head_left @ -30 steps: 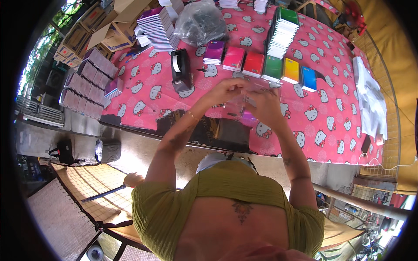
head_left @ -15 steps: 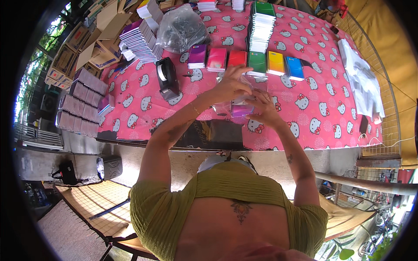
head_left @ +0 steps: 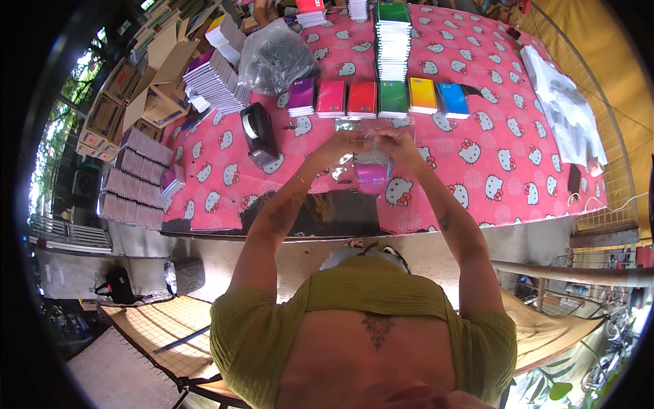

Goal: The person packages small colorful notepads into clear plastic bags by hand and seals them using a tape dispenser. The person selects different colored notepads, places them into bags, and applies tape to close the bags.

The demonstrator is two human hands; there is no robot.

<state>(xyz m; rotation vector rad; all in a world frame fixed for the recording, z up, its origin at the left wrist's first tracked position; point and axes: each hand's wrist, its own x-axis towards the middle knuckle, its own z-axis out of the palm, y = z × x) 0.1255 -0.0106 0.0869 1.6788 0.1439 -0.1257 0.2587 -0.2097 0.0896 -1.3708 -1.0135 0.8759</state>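
Both hands are raised over the pink patterned tablecloth (head_left: 477, 170). My left hand (head_left: 340, 145) and my right hand (head_left: 397, 144) pinch the top of a clear plastic bag (head_left: 371, 170) that hangs between them with a purple notebook inside. Just beyond the hands lies a row of small notebooks: purple (head_left: 301, 95), pink (head_left: 331, 98), red (head_left: 362, 98), green (head_left: 393, 98), yellow (head_left: 422, 95) and blue (head_left: 453, 99). A black tape dispenser (head_left: 257, 133) stands to the left of my left hand.
A tall stack of green-topped notebooks (head_left: 393, 37) stands behind the row. A grey plastic bag (head_left: 274, 60) and wrapped bundles (head_left: 214, 82) sit at the back left, cardboard boxes (head_left: 146, 88) beyond. White plastic sleeves (head_left: 565, 109) lie at the right. Packed bundles (head_left: 133, 180) line the table's left edge.
The view has shifted so the table sits lower in the picture. Both hands stay together on the clear bag, which now hangs lower between them with the purple notebook in it.
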